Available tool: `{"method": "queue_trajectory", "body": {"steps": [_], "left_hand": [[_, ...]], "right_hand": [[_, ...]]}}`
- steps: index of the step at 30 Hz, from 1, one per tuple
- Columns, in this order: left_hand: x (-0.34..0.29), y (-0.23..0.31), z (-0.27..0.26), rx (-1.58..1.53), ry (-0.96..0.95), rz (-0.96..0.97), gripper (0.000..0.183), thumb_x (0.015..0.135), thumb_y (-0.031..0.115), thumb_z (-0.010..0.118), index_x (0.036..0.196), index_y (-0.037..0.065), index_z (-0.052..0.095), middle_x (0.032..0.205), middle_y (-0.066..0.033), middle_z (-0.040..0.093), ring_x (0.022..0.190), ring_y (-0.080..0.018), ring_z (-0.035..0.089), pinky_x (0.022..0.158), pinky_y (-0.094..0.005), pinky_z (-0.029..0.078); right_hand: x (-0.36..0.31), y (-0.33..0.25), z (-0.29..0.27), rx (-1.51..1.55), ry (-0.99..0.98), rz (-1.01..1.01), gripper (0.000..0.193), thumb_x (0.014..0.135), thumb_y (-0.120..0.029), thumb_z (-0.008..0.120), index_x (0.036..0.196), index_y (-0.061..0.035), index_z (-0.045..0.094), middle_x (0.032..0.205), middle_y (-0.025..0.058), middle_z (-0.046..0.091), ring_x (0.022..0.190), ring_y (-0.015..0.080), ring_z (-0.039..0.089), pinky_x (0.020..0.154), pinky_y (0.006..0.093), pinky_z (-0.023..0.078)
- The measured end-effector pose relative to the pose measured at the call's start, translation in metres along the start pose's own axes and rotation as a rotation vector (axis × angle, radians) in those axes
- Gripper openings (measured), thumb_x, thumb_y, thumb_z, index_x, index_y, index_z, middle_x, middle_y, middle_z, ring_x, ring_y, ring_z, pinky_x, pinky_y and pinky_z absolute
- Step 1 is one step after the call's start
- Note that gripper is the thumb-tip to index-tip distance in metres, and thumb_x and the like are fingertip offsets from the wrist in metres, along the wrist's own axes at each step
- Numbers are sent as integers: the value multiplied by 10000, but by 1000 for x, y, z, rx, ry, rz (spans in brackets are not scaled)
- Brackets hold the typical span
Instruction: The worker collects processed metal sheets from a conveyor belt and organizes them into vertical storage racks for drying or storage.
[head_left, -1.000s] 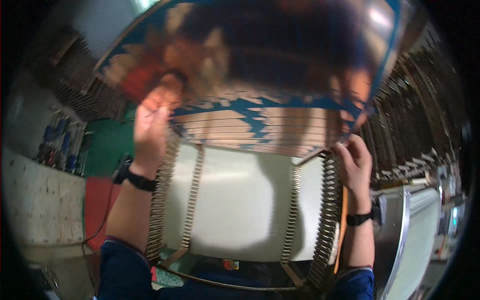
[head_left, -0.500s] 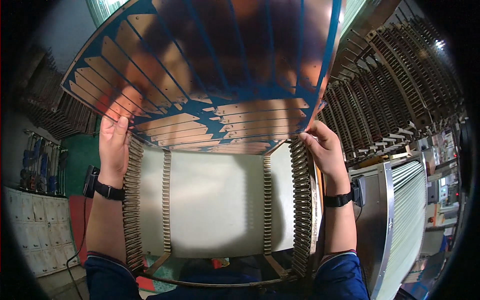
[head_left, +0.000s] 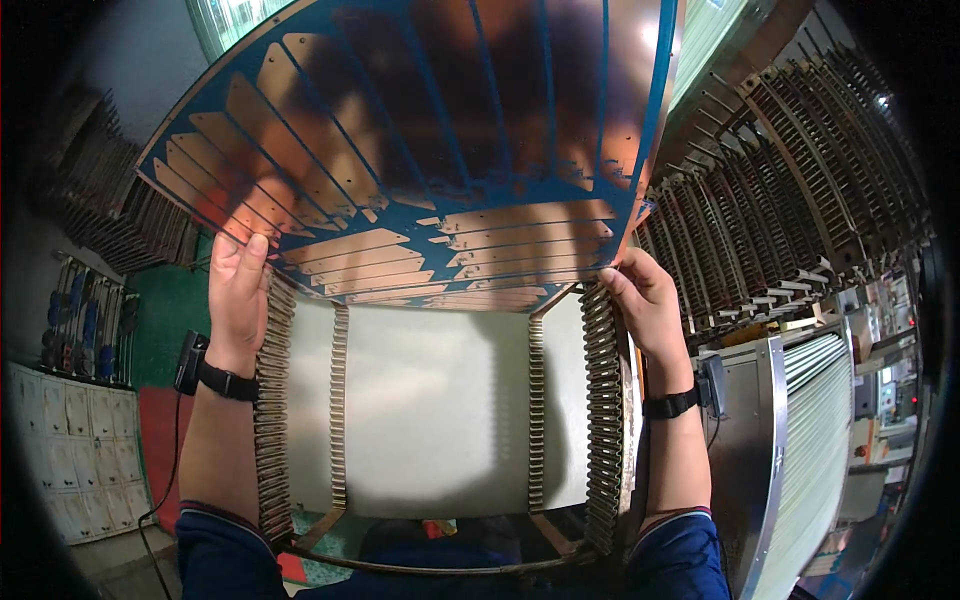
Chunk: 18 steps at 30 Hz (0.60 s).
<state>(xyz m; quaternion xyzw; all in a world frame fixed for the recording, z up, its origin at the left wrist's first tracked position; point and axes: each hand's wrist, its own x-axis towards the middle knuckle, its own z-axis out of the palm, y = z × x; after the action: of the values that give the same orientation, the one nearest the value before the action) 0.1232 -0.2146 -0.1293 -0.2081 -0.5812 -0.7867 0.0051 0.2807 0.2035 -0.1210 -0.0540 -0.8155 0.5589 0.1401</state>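
Note:
I hold up a large thin copper-coloured panel (head_left: pixel 440 150) with blue stripes and a blue border, tilted over my head. My left hand (head_left: pixel 236 290) grips its lower left edge, fingers flat against the sheet. My right hand (head_left: pixel 640 295) pinches its lower right corner. Both wrists wear black bands. Directly below the panel stands a slotted metal rack (head_left: pixel 600 420) with toothed side rails (head_left: pixel 272 410), and a pale sheet (head_left: pixel 430 400) sits inside it.
More slotted racks (head_left: pixel 780 220) fan out at the upper right. A steel-framed rack of white sheets (head_left: pixel 800 440) stands at the right. Dark racks (head_left: pixel 90 210) are at the left, above a green wall and red floor (head_left: pixel 160 430).
The panel has swung from close to the camera to a steadier tilt, with the view sharper. My left hand has dropped from the panel's upper left to its lower left edge.

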Motion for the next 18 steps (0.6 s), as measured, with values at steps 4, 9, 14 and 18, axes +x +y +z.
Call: {"method": "queue_trajectory", "body": {"steps": [4, 9, 14, 18], "left_hand": [[1, -5, -7, -35, 4, -33, 352, 1002, 138, 533, 1326, 19, 462, 1313, -105, 552, 1201, -179, 528, 1046, -334, 402], [3, 2, -2, -35, 1, 1, 351, 1002, 144, 535, 1321, 18, 464, 1307, -108, 557, 1187, -181, 539, 1026, -336, 422], [6, -4, -5, -72, 12, 15, 337, 1000, 140, 539, 1312, 32, 472, 1291, -106, 563, 1175, -190, 544, 1022, -345, 425], [-1, -5, -16, -78, 89, 3, 290, 1013, 147, 511, 1279, 34, 480, 1283, -111, 561, 1155, -204, 559, 1015, -359, 443]], "right_hand": [[2, 0, 1, -39, 6, -22, 97, 945, -71, 624, 1014, -3, 623, 903, 6, 651, 873, 80, 600, 807, 242, 474], [2, -4, 1, 32, 11, 31, 112, 948, -71, 620, 1040, -7, 616, 931, 7, 651, 894, 89, 602, 821, 248, 474], [16, 6, 33, 406, 174, -121, 154, 961, -81, 600, 1108, -32, 605, 1050, 12, 642, 998, 101, 571, 927, 282, 441], [20, 0, 43, 402, 130, -107, 175, 963, -63, 591, 1134, -30, 609, 1045, 7, 644, 979, 95, 578, 914, 272, 444]]}}
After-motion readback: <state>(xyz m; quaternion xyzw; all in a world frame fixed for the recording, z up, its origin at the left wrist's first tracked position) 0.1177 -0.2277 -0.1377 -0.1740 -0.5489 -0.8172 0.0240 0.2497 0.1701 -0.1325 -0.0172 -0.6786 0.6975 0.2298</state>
